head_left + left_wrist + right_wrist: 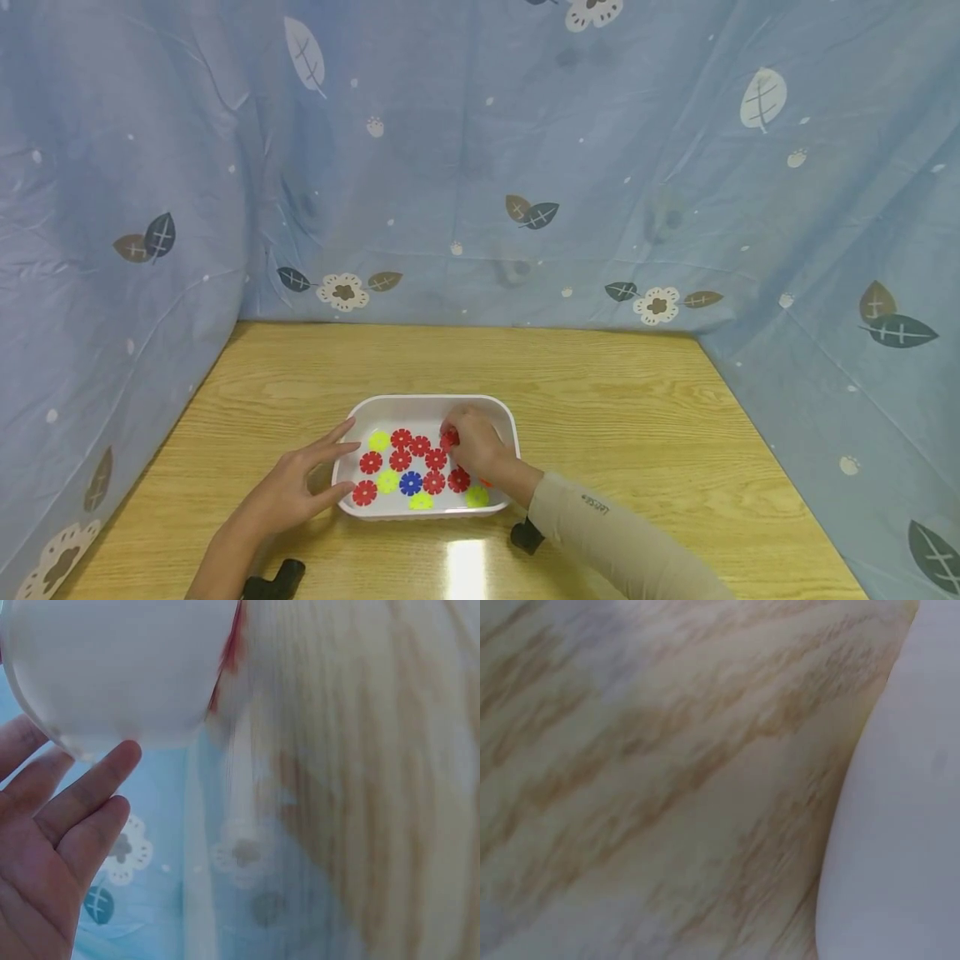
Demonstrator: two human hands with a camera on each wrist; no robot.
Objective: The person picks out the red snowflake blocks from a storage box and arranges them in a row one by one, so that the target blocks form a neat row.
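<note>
White tray (427, 397), your left fingers (337, 451) spread at one end. Contents: red discs (371, 462), yellow discs (387, 481), one blue disc (411, 483), plus one red disc (448, 438) pinched by your right fingers (454, 417).

Beige right sleeve (626, 542), black wrist pieces (276, 580).
Small dark lettering (596, 504) near cuff (543, 500); pieces blocky; left forearm (236, 546) bare.

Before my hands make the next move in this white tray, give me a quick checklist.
1. White tray flat on the table: ok.
2. Left hand at the tray's left end: ok, fingers spread.
3. Right hand inside the tray: ok.
4. Firm grip on the red piece at its fingertips: cannot tell, the contact is partly hidden.
5. Blue piece uncovered: ok.
6. Other red pieces well apart: not ok, several crowd together.
</note>
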